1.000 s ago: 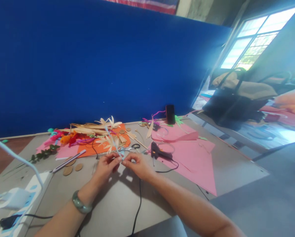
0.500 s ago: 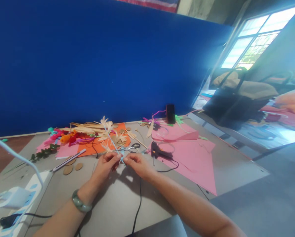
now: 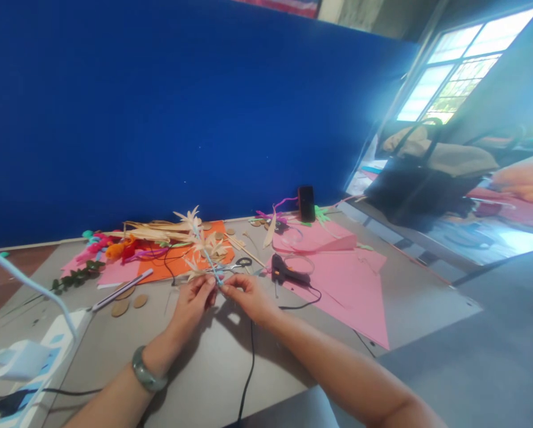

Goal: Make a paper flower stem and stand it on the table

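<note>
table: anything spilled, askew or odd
Nothing spilled or broken. The glue gun lies on its side at the edge of the pink paper, its black cord passing under the right hand, which with the left hand pinches the blue stem.

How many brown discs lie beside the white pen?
3 discs: one nearest the camera, one to its right, one partly under the pen; others may be hidden.
</note>
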Action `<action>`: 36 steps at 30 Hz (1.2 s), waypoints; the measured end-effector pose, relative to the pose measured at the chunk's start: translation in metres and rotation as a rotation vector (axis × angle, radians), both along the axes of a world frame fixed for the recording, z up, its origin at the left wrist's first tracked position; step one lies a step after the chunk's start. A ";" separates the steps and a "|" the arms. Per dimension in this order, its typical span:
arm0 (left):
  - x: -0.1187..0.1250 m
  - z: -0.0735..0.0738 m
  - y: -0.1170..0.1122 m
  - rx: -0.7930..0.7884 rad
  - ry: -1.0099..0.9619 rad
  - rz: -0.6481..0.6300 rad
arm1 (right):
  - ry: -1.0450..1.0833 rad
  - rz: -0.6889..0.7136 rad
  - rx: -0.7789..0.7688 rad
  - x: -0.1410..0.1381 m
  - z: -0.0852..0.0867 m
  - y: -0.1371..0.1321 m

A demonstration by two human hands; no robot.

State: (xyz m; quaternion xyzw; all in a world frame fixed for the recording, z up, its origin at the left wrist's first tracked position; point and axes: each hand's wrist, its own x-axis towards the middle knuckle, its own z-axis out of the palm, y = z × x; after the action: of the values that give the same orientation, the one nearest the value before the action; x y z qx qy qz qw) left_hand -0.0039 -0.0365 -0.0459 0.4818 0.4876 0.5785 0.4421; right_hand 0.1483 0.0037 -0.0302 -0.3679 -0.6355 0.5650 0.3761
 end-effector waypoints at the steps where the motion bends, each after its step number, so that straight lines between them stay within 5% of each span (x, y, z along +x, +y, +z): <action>1: 0.001 0.000 0.000 -0.001 -0.006 -0.017 | 0.034 0.014 -0.032 0.000 -0.001 0.001; 12: -0.003 -0.002 -0.002 -0.099 -0.108 -0.040 | 0.161 0.114 -0.189 -0.001 -0.011 0.001; 25: -0.008 -0.001 0.001 -0.121 -0.133 -0.094 | 0.132 0.033 -0.182 -0.001 -0.003 -0.001; 36: -0.006 0.010 0.000 -0.192 -0.111 -0.018 | 0.011 -0.053 -0.044 0.001 0.002 -0.003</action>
State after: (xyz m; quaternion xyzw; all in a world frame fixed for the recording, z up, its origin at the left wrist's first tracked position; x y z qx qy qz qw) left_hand -0.0098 -0.0365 -0.0360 0.4088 0.5114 0.5508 0.5177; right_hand 0.1488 0.0012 -0.0280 -0.3898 -0.6109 0.5706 0.3864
